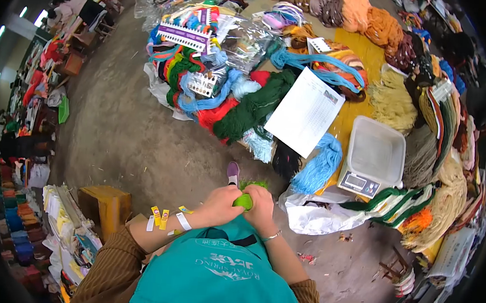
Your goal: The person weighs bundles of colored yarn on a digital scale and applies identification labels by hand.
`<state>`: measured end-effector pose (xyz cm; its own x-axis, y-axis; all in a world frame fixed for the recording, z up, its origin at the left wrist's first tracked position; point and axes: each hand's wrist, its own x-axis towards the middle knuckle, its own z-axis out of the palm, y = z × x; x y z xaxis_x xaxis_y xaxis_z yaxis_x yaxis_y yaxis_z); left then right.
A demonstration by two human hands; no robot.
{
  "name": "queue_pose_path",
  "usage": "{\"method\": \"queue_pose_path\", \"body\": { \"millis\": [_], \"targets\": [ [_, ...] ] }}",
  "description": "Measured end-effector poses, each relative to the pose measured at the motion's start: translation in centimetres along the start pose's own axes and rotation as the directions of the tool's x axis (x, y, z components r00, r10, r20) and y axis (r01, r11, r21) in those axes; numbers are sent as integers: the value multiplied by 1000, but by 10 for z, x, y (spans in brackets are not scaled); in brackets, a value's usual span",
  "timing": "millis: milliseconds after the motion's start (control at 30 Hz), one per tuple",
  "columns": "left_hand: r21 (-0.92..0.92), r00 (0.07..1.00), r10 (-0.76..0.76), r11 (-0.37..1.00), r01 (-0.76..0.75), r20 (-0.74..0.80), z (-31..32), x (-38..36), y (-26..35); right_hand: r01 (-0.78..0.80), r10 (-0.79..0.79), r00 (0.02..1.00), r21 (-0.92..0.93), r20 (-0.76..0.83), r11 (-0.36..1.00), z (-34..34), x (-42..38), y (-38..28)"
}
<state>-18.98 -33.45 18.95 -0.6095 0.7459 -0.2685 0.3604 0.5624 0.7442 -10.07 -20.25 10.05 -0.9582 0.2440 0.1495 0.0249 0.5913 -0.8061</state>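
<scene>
Both my hands meet in front of the teal apron [217,273], closed around a lime green yarn bundle [243,202]. My left hand [222,205] wraps it from the left. On the other side, my right hand [260,207] grips the same bundle, its fingers curled. Loose green strands [254,183] stick out beyond the knuckles. Yellow and white paper labels [164,219] are stuck along my left forearm. Parts of the fingers and of the bundle are hidden by the hands.
A table ahead carries yarn skeins, including dark green yarn [257,104] and light blue yarn [321,165], a printed sheet [305,112], and a scale with a plastic tub [376,152]. A cardboard box [104,206] stands on the left. A small wooden stool [395,269] is at right.
</scene>
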Motion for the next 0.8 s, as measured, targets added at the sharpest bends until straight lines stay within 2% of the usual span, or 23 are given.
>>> {"method": "queue_pose_path", "body": {
  "millis": [133, 333, 400, 633, 667, 733, 800],
  "targets": [
    [-22, 999, 23, 999, -24, -36, -6, 4, -8, -39, 37, 999, 55, 25, 998, 3, 5, -3],
    [-44, 999, 44, 998, -45, -13, -20, 14, -18, -67, 64, 996, 53, 62, 996, 3, 13, -11],
    [-89, 999, -6, 996, 10, 47, -30, 18, -18, -67, 61, 995, 68, 84, 995, 5, 18, -14],
    [-120, 998, 18, 993, -11, 57, -47, 32, -27, -120, 109, 987, 94, 118, 988, 9, 32, -17],
    [-119, 996, 37, 992, -28, 75, -51, 34, -28, -113, 102, 987, 91, 122, 989, 9, 34, -17],
    [-119, 995, 54, 992, -44, 82, -57, 39, -32, -206, 191, 973, 115, 132, 972, 7, 39, -21],
    [-181, 986, 144, 975, -127, 81, -62, 43, -40, -226, 209, 968, 124, 136, 966, 7, 45, -23]
  ]
}}
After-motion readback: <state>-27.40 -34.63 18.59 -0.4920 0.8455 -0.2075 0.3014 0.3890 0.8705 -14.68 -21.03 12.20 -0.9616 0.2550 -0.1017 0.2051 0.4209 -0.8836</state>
